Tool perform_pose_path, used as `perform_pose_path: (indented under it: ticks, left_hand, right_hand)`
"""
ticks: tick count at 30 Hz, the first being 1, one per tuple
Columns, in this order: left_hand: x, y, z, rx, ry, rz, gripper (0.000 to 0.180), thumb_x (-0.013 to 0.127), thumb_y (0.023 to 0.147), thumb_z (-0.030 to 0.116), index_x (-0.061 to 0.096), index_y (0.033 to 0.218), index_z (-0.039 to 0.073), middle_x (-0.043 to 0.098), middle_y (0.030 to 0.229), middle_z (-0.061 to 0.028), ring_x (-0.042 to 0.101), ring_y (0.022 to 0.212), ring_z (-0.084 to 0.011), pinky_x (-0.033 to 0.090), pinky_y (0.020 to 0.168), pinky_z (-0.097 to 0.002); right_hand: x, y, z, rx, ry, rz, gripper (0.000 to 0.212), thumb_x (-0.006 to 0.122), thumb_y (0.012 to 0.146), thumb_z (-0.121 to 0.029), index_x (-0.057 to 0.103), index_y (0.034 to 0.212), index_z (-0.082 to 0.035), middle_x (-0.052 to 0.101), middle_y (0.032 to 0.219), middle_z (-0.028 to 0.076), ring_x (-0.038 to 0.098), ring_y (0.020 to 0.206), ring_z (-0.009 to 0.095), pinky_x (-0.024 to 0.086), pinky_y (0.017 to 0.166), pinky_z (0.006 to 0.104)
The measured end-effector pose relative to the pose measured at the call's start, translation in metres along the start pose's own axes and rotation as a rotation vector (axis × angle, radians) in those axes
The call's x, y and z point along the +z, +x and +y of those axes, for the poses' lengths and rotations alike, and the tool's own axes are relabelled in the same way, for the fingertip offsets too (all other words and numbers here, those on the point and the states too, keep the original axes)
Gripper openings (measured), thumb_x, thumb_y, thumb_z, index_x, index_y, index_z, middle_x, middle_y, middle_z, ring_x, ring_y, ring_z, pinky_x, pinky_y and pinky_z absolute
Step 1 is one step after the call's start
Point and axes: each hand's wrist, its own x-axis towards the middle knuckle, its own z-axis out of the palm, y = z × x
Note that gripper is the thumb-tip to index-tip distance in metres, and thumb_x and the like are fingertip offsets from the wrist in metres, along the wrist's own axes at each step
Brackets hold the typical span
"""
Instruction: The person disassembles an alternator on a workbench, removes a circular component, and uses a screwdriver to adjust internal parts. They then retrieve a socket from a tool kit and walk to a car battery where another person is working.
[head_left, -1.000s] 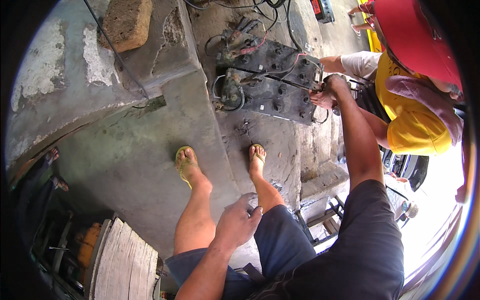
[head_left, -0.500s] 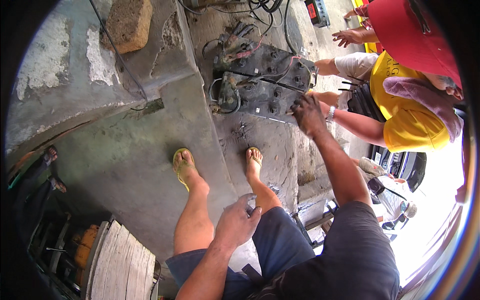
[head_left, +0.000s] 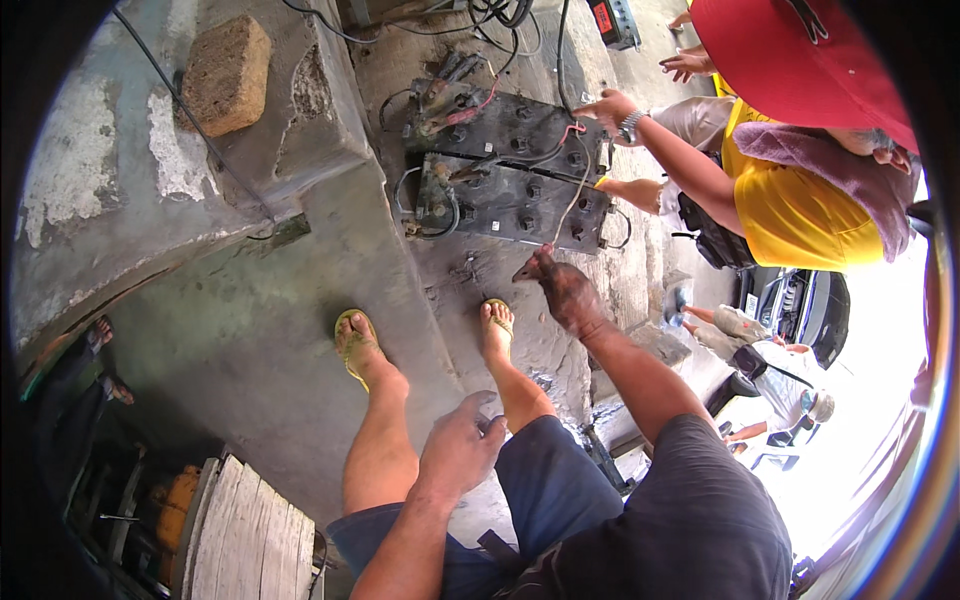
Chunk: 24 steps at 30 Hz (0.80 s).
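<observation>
Two long black batteries [head_left: 490, 210] lie side by side on the concrete, with posts, caps and clamps along their tops. A thin pale wire [head_left: 572, 205] stretches from the batteries' right part down to my right hand [head_left: 570, 298]. My right hand is closed in a pinch on its end, just this side of the nearer battery. My left hand [head_left: 462, 445] hovers near my knee, fingers loosely curled and thumb apart, with nothing seen in it. Clamps with red and dark leads [head_left: 450, 115] sit at the left end of the batteries.
A person in a yellow shirt and red cap [head_left: 800, 75] leans in from the right, with a hand [head_left: 610, 108] over the farther battery. A brick [head_left: 228, 75] sits on the ledge at left. Coiled black cables [head_left: 500, 12], another battery [head_left: 615, 22] and a wooden-topped stool [head_left: 240, 530] stand around.
My right hand has drawn back from the batteries' right end toward me, with the wire now stretched from it. The other person's watch-wearing hand has moved away to the farther battery.
</observation>
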Motion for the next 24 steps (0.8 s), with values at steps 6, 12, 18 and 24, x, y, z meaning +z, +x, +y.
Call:
perform_pose_path:
  ticks: [6,12,18,24]
  left_hand:
    - [0.002,0.002,0.001,0.008,0.071,0.020,0.047,0.070,0.101,0.030,0.067,0.140,0.002,0.079,0.107,-0.0243,0.077,0.105,-0.0401,0.059,0.099,-0.0468]
    - [0.006,0.001,-0.001,0.015,0.077,0.005,0.049,0.069,0.101,0.030,0.066,0.141,0.002,0.079,0.109,-0.0243,0.076,0.108,-0.0402,0.058,0.101,-0.0471]
    - [0.008,-0.005,-0.006,0.079,0.075,0.029,0.047,0.069,0.102,0.026,0.064,0.142,0.001,0.080,0.107,-0.0260,0.077,0.104,-0.0438,0.059,0.096,-0.0500]
    - [0.012,-0.007,-0.013,0.076,0.056,0.018,0.047,0.071,0.103,0.028,0.064,0.141,0.001,0.080,0.106,-0.0261,0.076,0.104,-0.0453,0.059,0.096,-0.0517]
  right_hand:
    - [0.011,-0.033,-0.004,-0.046,-0.070,0.040,0.025,0.066,0.089,-0.006,0.071,0.113,-0.010,0.077,0.106,0.011,0.074,0.099,0.033,0.061,0.087,0.0448]
    - [0.011,-0.031,-0.005,0.203,-0.015,0.071,0.029,0.070,0.096,-0.014,0.071,0.125,-0.008,0.073,0.113,0.018,0.073,0.101,0.038,0.061,0.090,0.0480]
    - [-0.037,-0.002,0.007,0.075,-0.257,-0.327,0.044,0.081,0.094,-0.029,0.073,0.134,-0.013,0.058,0.153,0.021,0.065,0.130,0.044,0.059,0.102,0.0486]
    - [-0.052,0.076,0.034,0.226,-0.186,-0.926,0.074,0.077,0.102,-0.043,0.048,0.161,-0.007,0.076,0.123,0.029,0.073,0.119,0.044,0.057,0.104,0.0521]
